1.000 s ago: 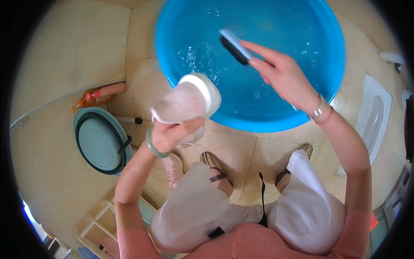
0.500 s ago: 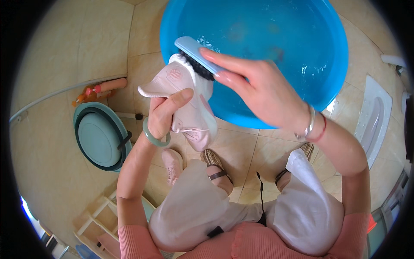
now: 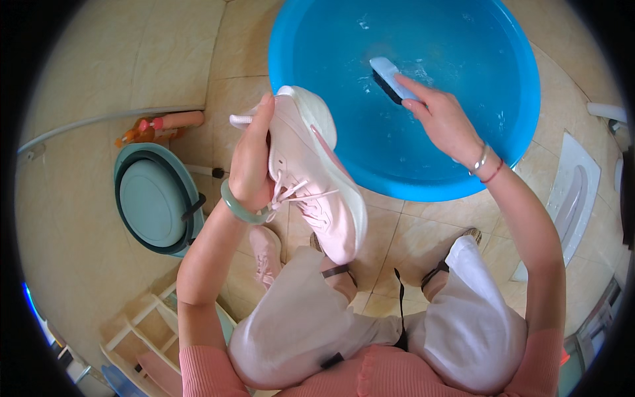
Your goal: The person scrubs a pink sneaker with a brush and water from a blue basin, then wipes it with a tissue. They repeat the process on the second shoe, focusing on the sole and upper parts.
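Over the tiled floor point(image 3: 86, 59), a person sits low with knees apart, white trousers point(image 3: 463, 331) filling the lower part of the view. Their left hand point(image 3: 253, 159) holds a pale pink sneaker point(image 3: 317, 178) up in the air, fingers curled around its heel end and thumb side hidden behind the shoe; a green bangle point(image 3: 241, 210) circles that wrist. The sneaker is tilted, toe pointing down toward the lap, its white laces hanging loose, and its upper end overlaps the near rim of a big blue basin point(image 3: 311, 26).

The right hand point(image 3: 444, 122) reaches into the basin, fingers closed on a light blue scrubbing brush point(image 3: 391, 78) with dark bristles, which dips at the surface of the water point(image 3: 430, 40). Thin bracelets sit on that wrist.

A second pink shoe point(image 3: 266, 255) lies on the floor just under the left forearm. Off to the person's left stands a smaller teal basin point(image 3: 129, 218), and beyond it an orange bottle point(image 3: 159, 126) lies on its side beside a grey hose point(image 3: 99, 120). A white squat-toilet pan point(image 3: 572, 198) is set in the floor at the right.
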`<state>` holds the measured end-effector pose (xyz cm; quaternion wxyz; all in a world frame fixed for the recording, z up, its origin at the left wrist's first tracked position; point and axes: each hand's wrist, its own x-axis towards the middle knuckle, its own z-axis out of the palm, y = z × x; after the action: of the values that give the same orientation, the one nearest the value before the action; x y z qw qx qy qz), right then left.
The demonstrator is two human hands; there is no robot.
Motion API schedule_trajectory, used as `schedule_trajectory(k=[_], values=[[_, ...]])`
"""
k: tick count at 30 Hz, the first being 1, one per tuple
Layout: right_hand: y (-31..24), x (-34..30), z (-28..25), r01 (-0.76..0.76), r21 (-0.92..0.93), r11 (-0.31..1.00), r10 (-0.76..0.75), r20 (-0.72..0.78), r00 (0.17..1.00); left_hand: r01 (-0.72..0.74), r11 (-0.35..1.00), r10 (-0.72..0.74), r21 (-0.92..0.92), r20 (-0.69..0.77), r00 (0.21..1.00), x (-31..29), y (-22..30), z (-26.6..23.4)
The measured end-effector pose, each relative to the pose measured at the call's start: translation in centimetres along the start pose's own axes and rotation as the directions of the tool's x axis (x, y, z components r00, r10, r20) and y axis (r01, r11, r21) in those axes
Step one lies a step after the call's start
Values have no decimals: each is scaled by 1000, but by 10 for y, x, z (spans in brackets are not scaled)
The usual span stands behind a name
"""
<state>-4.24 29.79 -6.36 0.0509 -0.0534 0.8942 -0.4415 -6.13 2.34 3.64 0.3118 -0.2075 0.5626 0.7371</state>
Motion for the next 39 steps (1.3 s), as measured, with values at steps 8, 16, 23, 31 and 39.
schedule_trajectory(k=[8,16,23,31,39], values=[[-70,-17,11,212,231,950,-199,-80,977,-49,998,52,-43,74,996,20,-12,15],[-74,-19,16,170,275,946,-158,-64,985,-122,993,122,-2,-66,990,23,-25,24],[-73,10,18,162,243,956,-150,-68,986,-450,834,450,318,79,889,18,-34,15],[-72,-31,26,179,267,947,-166,-71,984,-346,925,350,160,3,937,18,-30,18],[-9,60,44,16,-7,1000,-15,81,997,-184,982,188,53,-92,978,11,-26,13]])
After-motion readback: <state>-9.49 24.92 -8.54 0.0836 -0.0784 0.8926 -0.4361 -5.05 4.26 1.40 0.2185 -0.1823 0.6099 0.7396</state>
